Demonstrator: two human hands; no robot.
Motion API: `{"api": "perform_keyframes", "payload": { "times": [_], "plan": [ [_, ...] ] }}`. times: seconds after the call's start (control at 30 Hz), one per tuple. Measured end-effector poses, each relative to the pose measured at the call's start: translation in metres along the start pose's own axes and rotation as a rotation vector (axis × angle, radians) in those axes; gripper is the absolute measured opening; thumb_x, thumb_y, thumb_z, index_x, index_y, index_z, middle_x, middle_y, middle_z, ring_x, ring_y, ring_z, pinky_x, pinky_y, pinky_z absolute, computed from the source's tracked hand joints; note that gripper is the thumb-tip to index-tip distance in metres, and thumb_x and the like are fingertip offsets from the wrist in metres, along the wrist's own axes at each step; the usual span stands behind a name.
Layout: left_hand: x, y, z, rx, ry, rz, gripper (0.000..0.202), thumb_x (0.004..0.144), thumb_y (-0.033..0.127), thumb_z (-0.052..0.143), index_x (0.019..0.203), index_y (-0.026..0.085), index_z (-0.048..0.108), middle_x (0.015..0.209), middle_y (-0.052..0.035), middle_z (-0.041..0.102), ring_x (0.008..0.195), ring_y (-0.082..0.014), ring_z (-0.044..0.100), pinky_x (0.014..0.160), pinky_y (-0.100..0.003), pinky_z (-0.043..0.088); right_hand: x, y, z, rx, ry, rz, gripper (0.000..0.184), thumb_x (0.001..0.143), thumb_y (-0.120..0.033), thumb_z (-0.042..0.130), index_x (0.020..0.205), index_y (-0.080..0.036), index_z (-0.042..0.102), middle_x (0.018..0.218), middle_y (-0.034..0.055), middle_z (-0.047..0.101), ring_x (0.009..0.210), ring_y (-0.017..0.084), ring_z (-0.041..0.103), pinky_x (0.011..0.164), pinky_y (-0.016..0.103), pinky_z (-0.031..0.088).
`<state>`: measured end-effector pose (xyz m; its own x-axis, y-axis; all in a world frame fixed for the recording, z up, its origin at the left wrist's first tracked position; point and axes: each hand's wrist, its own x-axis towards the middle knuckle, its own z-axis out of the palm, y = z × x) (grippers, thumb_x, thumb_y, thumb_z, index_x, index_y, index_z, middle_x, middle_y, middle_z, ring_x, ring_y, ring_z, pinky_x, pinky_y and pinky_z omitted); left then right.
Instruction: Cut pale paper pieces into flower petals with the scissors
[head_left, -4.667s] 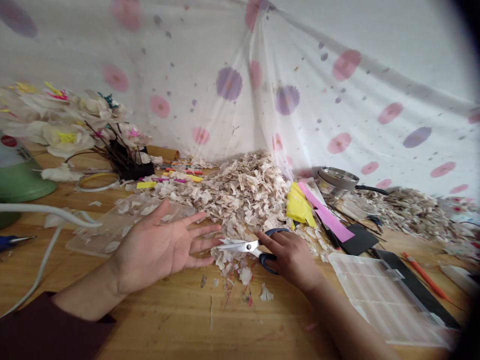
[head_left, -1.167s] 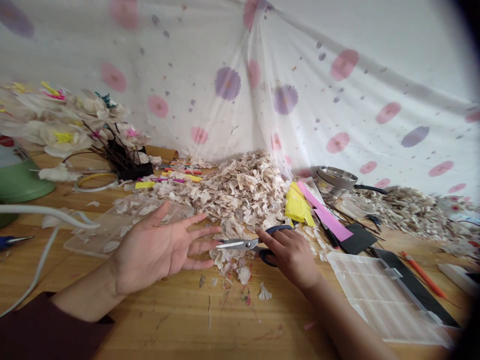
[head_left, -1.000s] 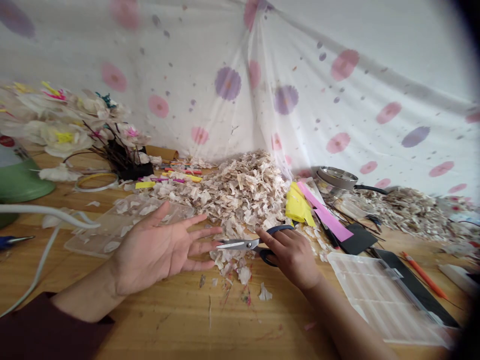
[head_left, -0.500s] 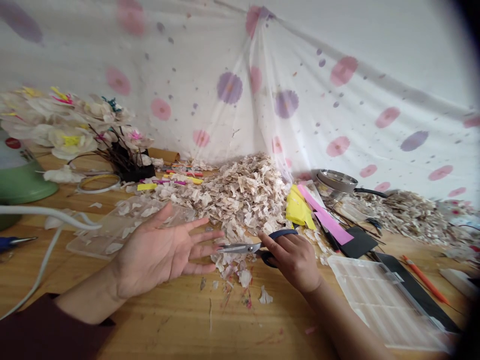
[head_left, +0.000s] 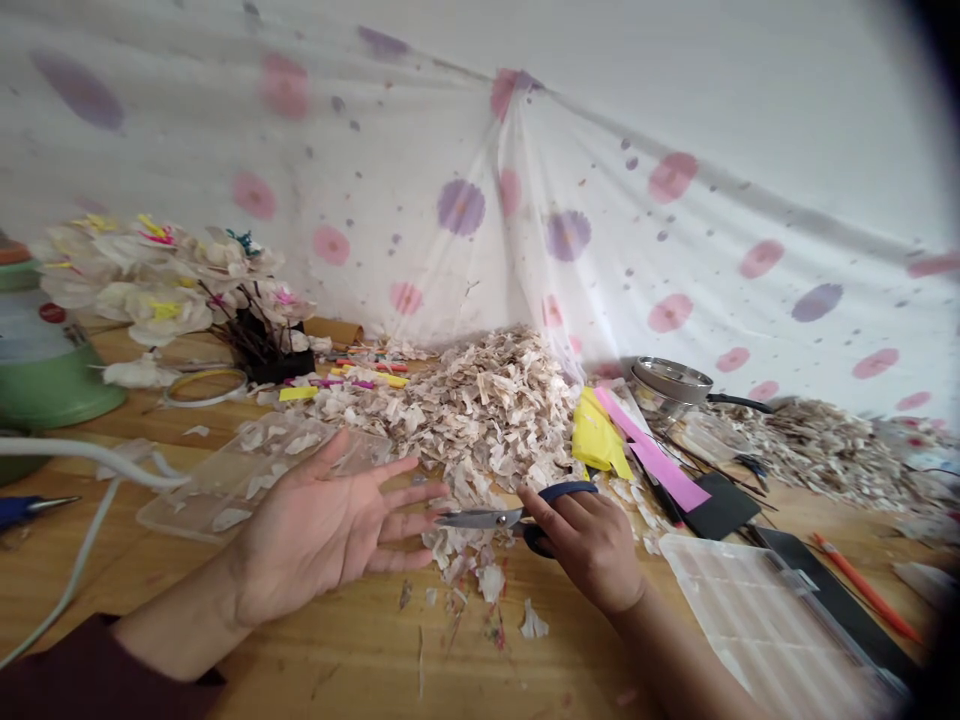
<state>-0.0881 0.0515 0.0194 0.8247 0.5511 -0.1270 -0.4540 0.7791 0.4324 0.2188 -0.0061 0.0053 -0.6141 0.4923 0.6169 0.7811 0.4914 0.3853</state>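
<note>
My left hand [head_left: 330, 520] is held palm up above the wooden table [head_left: 360, 660], fingers spread, with nothing in it. Its fingertips nearly touch the blade tips of a pair of blue-handled scissors [head_left: 510, 514]. My right hand [head_left: 589, 545] is closed on the scissors' handles, with the blades pointing left and almost closed. Both hands hover at the near edge of a large heap of pale dried petal scraps [head_left: 480, 410], and a few scraps lie loose under the blades.
A clear plastic lid [head_left: 247, 470] with scraps lies to the left, a compartment box [head_left: 757, 625] to the right. Yellow paper [head_left: 596, 435] and pink paper [head_left: 652, 450], a metal pan [head_left: 671, 380], paper flowers [head_left: 165, 290], a white cable [head_left: 90, 450], an orange pencil [head_left: 862, 585] and a spotted cloth backdrop [head_left: 525, 200] surround them.
The view has tilted upward, so everything sits lower in the frame. Both hands hold nearly the same pose; the scissors' blades have closed slightly.
</note>
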Motion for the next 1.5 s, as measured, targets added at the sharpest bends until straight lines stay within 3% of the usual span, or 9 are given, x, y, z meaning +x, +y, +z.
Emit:
{"api": "perform_keyframes", "payload": {
  "times": [0.33,0.67,0.9,1.5],
  "plan": [
    [0.0004,-0.0004,0.0002,0.007,-0.003,-0.008,0.082,0.089,0.064,0.036,0.151,0.018,0.007,0.143,-0.0251,0.046,0.114,-0.037,0.061,0.096,-0.056,0.045,0.0009,-0.0002,0.0002,-0.011,-0.002,-0.002,0.028,0.101,-0.02,0.041,0.115,-0.015,0.065,0.055,-0.002,0.054,0.05,0.015,0.046,0.051,0.031,0.027],
    [0.0015,-0.0018,0.0018,-0.005,0.005,-0.023,0.087,0.089,0.066,0.033,0.151,0.016,0.0,0.131,-0.0232,0.058,0.116,-0.0364,0.061,0.094,-0.054,0.048,-0.001,-0.0003,0.0002,-0.01,0.031,-0.004,0.029,0.102,-0.02,0.04,0.117,-0.014,0.063,0.055,-0.0019,0.054,0.051,0.015,0.044,0.053,0.031,0.025],
    [0.0014,-0.0022,0.0012,-0.018,0.016,-0.02,0.087,0.088,0.067,0.035,0.151,0.016,0.003,0.13,-0.0227,0.058,0.112,-0.036,0.063,0.092,-0.054,0.049,-0.0013,-0.0002,0.0008,-0.013,0.043,-0.013,0.028,0.101,-0.018,0.04,0.118,-0.013,0.063,0.055,-0.0021,0.053,0.051,0.016,0.043,0.054,0.031,0.024],
    [0.0008,0.0,0.0033,-0.031,0.013,0.016,0.084,0.089,0.065,0.037,0.15,0.018,0.004,0.139,-0.0269,0.05,0.115,-0.0381,0.061,0.096,-0.055,0.046,0.0009,-0.0051,0.0018,0.092,0.03,0.054,0.029,0.091,-0.023,0.052,0.118,-0.014,0.061,0.058,-0.0004,0.061,0.049,0.017,0.049,0.049,0.031,0.024]
  ]
}}
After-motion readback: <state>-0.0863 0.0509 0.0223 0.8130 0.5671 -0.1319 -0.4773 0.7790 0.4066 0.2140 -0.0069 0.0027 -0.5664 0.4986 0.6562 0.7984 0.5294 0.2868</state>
